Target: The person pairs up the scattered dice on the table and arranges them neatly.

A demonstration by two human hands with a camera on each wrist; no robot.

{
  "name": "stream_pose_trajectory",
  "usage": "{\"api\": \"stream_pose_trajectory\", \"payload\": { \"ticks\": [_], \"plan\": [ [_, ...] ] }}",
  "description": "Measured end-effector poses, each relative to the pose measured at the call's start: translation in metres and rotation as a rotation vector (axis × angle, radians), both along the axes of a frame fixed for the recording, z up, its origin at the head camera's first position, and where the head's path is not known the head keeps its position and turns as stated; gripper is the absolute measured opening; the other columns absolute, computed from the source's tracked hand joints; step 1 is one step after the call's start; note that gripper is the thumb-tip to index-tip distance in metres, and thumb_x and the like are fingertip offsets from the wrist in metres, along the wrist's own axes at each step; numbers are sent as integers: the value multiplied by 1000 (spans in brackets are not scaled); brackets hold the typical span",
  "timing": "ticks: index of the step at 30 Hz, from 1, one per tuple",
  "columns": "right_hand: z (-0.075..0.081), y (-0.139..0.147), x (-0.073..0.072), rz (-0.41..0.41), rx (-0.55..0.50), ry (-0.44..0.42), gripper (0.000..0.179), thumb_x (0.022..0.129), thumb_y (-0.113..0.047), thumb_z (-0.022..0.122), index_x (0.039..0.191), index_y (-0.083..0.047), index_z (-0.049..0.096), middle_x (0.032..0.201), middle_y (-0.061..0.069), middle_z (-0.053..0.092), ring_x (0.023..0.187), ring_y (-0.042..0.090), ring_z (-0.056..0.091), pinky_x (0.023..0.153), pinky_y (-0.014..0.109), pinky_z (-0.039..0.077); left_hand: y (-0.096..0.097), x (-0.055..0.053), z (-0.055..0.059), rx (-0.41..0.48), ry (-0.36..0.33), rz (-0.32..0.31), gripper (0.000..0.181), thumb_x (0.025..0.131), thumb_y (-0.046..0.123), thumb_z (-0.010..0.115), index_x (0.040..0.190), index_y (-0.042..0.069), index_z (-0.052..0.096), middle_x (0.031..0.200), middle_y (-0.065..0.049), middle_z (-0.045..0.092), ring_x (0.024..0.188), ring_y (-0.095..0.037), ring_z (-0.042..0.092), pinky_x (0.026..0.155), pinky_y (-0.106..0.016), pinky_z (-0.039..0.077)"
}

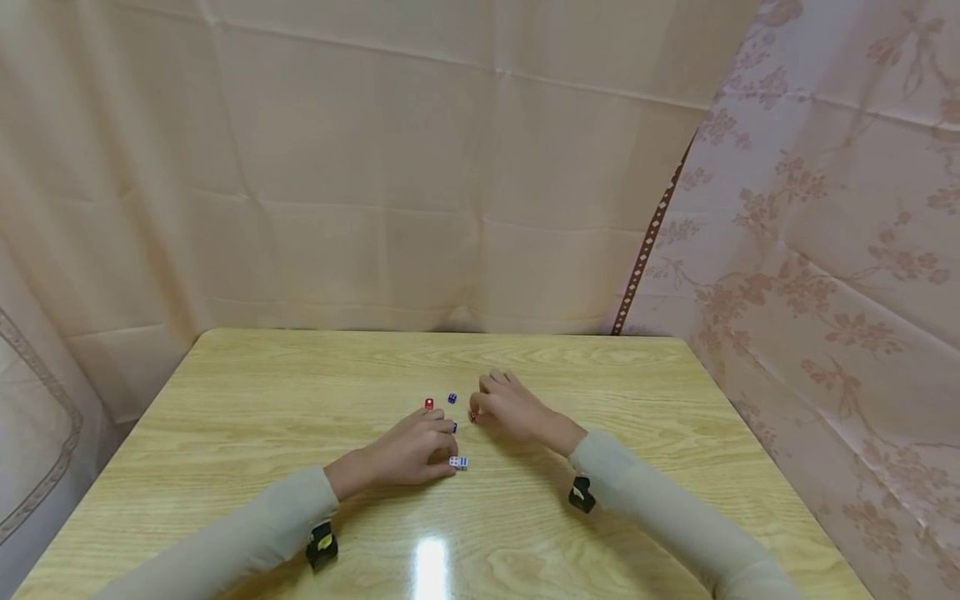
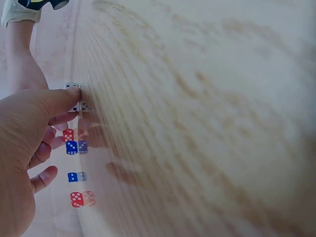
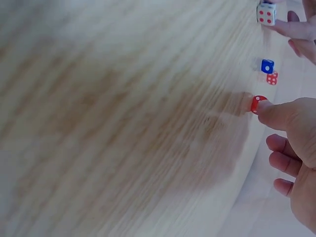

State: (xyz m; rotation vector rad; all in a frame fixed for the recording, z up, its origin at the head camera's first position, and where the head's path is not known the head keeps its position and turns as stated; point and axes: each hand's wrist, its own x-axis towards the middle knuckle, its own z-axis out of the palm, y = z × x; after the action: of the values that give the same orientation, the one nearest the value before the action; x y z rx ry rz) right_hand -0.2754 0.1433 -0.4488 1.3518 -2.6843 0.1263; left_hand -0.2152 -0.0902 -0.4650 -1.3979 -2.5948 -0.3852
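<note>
Two white dice [image 1: 458, 462] sit side by side on the table, with my left hand [image 1: 408, 450] at their left end. Its thumb and a finger pinch a white die [image 2: 72, 86] in the left wrist view. My right hand [image 1: 513, 408] is farther back and to the right, pinching a red die [image 3: 257, 104] between thumb and fingers close to the wood. Part of that die is hidden by the thumb. Just beyond the left fingers lies a blue die [image 1: 454, 427]. Another blue die [image 1: 452, 398] and a red die [image 1: 429, 403] lie farther back.
The wooden table [image 1: 300, 367] has a glossy top that mirrors the dice. A beige curtain [image 1: 375, 167] hangs behind its far edge, and a flowered curtain [image 1: 847, 275] along the right. Each sleeve carries a black wrist device [image 1: 582, 494].
</note>
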Motion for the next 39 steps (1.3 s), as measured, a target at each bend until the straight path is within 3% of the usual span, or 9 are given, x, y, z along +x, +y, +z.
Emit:
{"api": "stream_pose_trajectory", "payload": {
  "ticks": [16, 39],
  "plan": [
    [0, 10, 18, 3, 30, 46, 8, 95, -24, 72, 94, -17, 71, 88, -4, 53, 83, 14, 38, 78, 28, 30, -1, 0, 0, -3, -5, 5, 17, 90, 36, 77, 92, 19, 76, 86, 10, 59, 83, -8, 43, 79, -26, 40],
    [-2, 26, 34, -35, 4, 4, 5, 96, -24, 70, 97, -19, 70, 91, -6, 54, 84, 13, 40, 79, 29, 31, -2, 0, -1, 12, 16, -8, 17, 89, 36, 79, 91, 19, 77, 84, 11, 58, 80, -7, 41, 77, -25, 38]
  ]
}}
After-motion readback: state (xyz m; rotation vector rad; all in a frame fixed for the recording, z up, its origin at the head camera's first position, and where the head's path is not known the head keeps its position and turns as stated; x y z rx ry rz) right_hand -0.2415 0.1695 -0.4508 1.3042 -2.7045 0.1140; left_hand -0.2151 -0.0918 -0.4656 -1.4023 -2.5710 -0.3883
